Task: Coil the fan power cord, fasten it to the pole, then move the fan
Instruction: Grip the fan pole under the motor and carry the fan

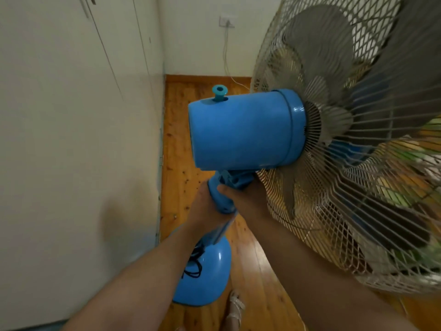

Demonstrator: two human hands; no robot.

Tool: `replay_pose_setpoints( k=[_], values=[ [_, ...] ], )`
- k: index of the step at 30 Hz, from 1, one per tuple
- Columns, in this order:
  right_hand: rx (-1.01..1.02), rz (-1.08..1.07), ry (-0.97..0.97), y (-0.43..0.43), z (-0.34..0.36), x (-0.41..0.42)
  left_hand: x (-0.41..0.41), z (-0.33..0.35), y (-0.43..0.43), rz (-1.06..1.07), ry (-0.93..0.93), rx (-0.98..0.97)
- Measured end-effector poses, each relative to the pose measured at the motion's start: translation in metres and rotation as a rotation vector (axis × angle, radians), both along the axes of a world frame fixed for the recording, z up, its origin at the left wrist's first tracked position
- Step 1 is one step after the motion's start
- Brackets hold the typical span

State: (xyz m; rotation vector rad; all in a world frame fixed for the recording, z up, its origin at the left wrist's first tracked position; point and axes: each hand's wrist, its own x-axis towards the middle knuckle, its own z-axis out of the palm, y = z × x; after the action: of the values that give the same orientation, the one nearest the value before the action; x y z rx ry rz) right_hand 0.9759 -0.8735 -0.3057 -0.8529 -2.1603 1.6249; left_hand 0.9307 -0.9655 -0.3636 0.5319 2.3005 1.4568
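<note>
A blue pedestal fan fills the view, its motor housing (243, 130) in the middle and its beige wire cage (346, 163) with grey blades to the right. My left hand (202, 201) and my right hand (241, 197) both grip the blue neck (222, 199) just under the motor. The metal pole (223, 229) runs down to the round blue base (207, 278). The black power cord (194, 263) hangs in a coiled bundle low on the pole, above the base. How it is fastened is hidden.
A pale cabinet wall (71, 151) stands close on the left. The wood floor (181, 151) forms a narrow strip ahead. A wall socket (226, 21) with a white cable sits on the far wall. A sandalled foot (235, 311) shows beside the base.
</note>
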Motion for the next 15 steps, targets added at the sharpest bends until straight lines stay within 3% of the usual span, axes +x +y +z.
replay_pose_setpoints(
  k=[15],
  values=[
    [0.035,-0.05,-0.067,0.035,0.022,-0.043,-0.035,0.022,0.039,0.083,-0.001,-0.079]
  ],
)
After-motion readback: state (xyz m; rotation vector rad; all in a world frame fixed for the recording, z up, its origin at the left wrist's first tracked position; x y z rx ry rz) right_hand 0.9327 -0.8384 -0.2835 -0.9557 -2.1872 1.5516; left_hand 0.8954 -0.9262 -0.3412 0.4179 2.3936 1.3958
